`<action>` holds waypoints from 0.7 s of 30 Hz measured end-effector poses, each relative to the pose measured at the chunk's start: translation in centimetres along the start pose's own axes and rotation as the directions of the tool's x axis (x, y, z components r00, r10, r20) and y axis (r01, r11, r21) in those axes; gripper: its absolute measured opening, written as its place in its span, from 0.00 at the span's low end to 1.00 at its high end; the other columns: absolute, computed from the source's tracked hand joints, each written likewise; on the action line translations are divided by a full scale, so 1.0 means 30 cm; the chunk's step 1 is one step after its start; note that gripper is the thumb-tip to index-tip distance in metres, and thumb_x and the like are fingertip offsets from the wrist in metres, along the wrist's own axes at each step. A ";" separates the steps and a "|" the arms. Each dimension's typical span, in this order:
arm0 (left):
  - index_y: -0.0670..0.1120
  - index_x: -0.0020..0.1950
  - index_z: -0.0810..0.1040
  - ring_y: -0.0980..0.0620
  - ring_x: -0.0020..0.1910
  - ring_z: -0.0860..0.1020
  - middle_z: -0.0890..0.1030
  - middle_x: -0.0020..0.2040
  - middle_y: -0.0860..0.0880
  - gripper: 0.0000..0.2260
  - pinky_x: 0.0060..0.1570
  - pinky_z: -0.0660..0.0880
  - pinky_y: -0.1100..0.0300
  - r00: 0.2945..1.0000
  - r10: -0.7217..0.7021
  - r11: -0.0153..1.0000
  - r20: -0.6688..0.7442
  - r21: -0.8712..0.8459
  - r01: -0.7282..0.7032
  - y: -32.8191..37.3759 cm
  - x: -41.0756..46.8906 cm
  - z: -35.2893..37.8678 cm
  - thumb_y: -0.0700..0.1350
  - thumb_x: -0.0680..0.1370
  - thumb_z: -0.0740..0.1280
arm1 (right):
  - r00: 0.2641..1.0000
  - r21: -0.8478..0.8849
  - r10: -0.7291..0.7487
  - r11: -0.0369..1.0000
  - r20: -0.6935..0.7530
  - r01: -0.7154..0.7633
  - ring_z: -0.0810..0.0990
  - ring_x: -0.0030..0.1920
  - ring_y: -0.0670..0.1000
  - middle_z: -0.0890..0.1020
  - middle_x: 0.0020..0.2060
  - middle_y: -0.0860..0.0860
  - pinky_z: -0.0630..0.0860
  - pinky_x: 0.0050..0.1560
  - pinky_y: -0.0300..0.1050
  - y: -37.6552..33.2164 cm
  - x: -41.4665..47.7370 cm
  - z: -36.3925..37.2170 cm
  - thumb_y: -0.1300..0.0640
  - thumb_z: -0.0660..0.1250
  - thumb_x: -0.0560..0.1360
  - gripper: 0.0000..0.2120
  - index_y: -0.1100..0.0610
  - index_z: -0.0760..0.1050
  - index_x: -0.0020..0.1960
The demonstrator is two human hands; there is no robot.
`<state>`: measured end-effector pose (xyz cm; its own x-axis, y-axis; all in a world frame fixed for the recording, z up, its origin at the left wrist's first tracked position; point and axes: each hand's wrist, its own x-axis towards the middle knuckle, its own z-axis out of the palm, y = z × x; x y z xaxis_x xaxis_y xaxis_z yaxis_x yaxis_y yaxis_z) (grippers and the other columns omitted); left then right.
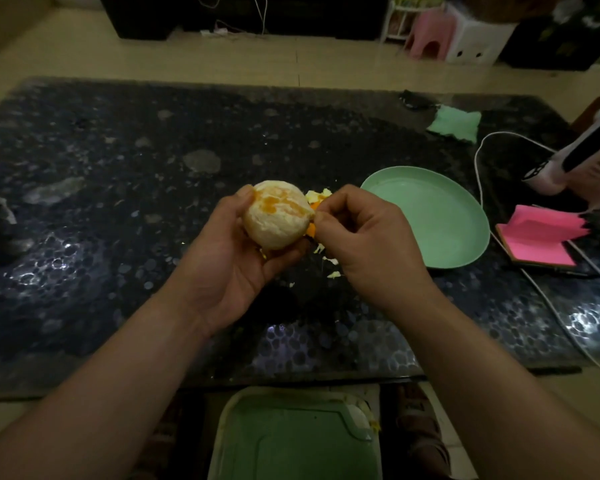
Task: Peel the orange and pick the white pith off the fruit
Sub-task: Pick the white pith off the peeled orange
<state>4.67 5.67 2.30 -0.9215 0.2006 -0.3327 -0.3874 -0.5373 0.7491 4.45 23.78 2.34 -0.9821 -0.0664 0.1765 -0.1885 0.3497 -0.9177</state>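
Orange, mostly bare w/ pith on, sits cupped in left hand over bench, fingers curled round to steady it; I read right hand pinching a scrap at its side.

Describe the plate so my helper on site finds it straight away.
On the dark pebble-patterned table, look just right of the right hand. The plate is round and pale green; the green cloth behind it is small and square, the pad beside it pink.
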 end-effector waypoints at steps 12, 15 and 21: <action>0.42 0.71 0.79 0.49 0.37 0.79 0.82 0.57 0.38 0.29 0.33 0.75 0.61 0.999 -0.036 0.996 -0.031 0.087 0.038 -0.012 0.024 -0.036 0.62 0.85 0.56 | 0.995 -0.422 0.095 0.903 0.018 -0.079 0.79 0.37 0.45 0.82 0.37 0.45 0.74 0.38 0.45 0.079 0.025 0.007 0.51 0.67 0.83 0.07 0.51 0.80 0.49; 0.43 0.71 0.79 0.49 0.37 0.79 0.83 0.57 0.37 0.28 0.33 0.75 0.61 0.998 -0.045 0.996 -0.051 0.079 0.049 -0.017 0.027 -0.035 0.62 0.85 0.55 | 0.988 -0.601 0.150 0.792 0.025 -0.105 0.80 0.40 0.52 0.81 0.38 0.48 0.74 0.38 0.49 0.115 0.038 0.012 0.50 0.66 0.82 0.09 0.53 0.77 0.46; 0.42 0.71 0.79 0.49 0.38 0.80 0.82 0.59 0.36 0.28 0.34 0.76 0.61 0.997 -0.044 0.996 -0.061 0.071 0.049 -0.021 0.034 -0.037 0.62 0.85 0.57 | 0.991 -0.618 0.130 0.781 0.018 -0.091 0.81 0.43 0.54 0.83 0.41 0.48 0.77 0.41 0.51 0.106 0.048 0.011 0.52 0.64 0.82 0.07 0.51 0.79 0.48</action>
<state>3.99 5.30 0.85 -0.8999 0.1736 -0.4002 -0.4329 -0.4673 0.7708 2.45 24.49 -0.43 -0.9981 -0.0376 0.0492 -0.0576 0.8569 -0.5122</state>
